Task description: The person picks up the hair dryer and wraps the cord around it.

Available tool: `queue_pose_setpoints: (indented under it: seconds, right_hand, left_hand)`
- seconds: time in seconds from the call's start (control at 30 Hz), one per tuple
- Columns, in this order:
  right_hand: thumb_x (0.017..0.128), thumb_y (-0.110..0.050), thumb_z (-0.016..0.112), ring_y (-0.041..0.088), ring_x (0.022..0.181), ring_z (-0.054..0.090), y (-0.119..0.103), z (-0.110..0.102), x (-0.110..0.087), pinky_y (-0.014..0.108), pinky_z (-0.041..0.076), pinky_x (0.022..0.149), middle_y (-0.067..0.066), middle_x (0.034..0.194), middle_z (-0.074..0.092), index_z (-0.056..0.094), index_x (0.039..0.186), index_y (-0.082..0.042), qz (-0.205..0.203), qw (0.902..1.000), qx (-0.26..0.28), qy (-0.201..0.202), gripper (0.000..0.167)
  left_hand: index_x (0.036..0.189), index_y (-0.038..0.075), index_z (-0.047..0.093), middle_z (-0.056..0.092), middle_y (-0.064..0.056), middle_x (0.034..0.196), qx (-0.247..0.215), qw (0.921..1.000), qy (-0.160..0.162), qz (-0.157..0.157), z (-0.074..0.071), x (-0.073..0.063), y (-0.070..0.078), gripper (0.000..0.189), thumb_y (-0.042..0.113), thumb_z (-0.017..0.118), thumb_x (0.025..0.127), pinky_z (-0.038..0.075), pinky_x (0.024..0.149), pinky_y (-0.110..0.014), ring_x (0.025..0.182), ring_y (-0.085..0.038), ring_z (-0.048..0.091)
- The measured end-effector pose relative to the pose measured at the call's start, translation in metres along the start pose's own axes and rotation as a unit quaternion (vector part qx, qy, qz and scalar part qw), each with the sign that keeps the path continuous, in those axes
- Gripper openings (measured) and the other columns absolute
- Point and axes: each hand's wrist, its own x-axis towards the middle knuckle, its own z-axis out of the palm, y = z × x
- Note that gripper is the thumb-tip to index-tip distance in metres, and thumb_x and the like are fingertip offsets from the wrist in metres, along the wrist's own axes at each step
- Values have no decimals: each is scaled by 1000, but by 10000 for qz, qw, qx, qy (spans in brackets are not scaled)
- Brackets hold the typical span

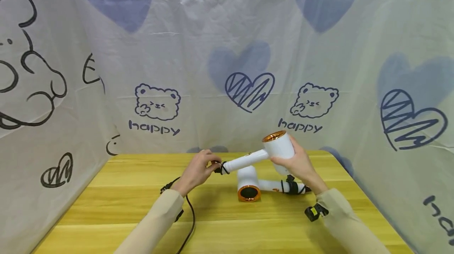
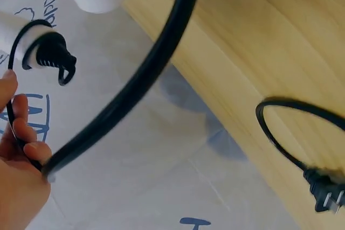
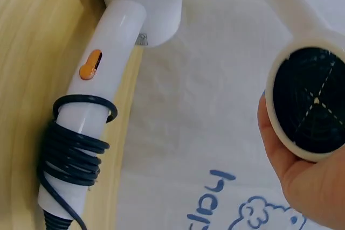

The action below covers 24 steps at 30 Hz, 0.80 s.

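Note:
My right hand grips the barrel of a white hair dryer with an orange rim, held above the table. The dark rear grille of that dryer shows in the right wrist view. At the end of its handle, my left hand pinches the black cord, one loop of which passes round the handle. The cord's loose length hangs down to the tabletop, and a two-pin plug is visible. Below lies a second white hair dryer, its cord wound round the handle.
The wooden table has light yellow grain. White cloth printed with hearts and bears hangs behind it and along both sides. A black device sits at the right wrist.

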Motion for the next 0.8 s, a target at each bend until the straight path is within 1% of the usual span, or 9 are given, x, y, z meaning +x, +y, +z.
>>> queue_pose_setpoints:
  seconds: [0.07,0.17,0.27,0.4,0.53,0.67,0.7,0.73,0.8]
  right_hand:
    - [78,-19,82,34,105,57,4,-3,1,41,55,83,21,127,55,32,152,-18,75,9997,188,-169,89]
    - [81,-18,79,32,106,57,12,-9,3,41,54,84,22,128,53,32,151,-16,162,9978,458,-449,84]
    - [84,-17,75,29,103,58,20,-15,3,42,54,83,24,127,52,31,151,-12,221,9950,674,-707,81]
    - [88,-16,71,25,98,59,29,-20,2,43,54,82,22,123,53,29,150,-6,440,9894,1041,-909,76]
    - [90,-17,67,23,95,61,34,-22,-1,43,55,83,13,116,56,29,148,-2,718,9823,1437,-967,71]
    - [93,-18,62,20,95,61,39,-19,-5,41,55,84,5,111,57,29,146,2,936,9756,1778,-885,66]
    - [93,-18,61,19,95,62,41,-17,-7,40,55,84,4,110,58,29,145,2,991,9735,1888,-829,65]
    - [93,-18,60,18,95,62,42,-16,-8,40,55,85,3,110,58,29,145,2,1041,9705,2032,-778,63]
    - [94,-17,57,18,94,64,44,-12,-9,39,55,85,1,108,59,29,144,2,1156,9613,2400,-698,61]
  left_hand:
    - [99,14,77,65,5,88,-164,9998,-53,-51,-1,0,-1,12,16,72,89,46,68,-26,80,-14,56]
    - [102,18,77,64,7,87,-557,9979,-179,-292,-2,0,-1,13,19,69,91,43,63,-25,75,-13,51]
    - [105,20,76,65,6,89,-1028,9925,-272,-607,-3,2,-2,15,21,67,93,43,60,-24,71,-11,49]
    - [107,21,76,69,4,94,-1474,9827,-376,-1052,-4,5,0,17,23,65,94,47,62,-25,75,-12,55]
    - [106,20,77,72,3,100,-1809,9727,-415,-1392,1,7,3,17,25,67,93,51,67,-26,82,-11,61]
    - [106,17,77,74,-2,103,-2192,9608,-499,-1620,7,9,5,18,23,67,94,49,62,-24,80,-12,62]
    - [107,16,77,74,-3,104,-2247,9583,-526,-1683,9,9,6,18,22,66,94,47,60,-24,78,-13,61]
    - [108,14,76,74,-5,105,-2306,9559,-546,-1732,10,9,6,18,16,65,95,45,58,-24,77,-14,60]
    - [110,10,75,73,-9,105,-2408,9514,-599,-1826,12,8,8,20,7,62,95,41,56,-23,75,-14,57]
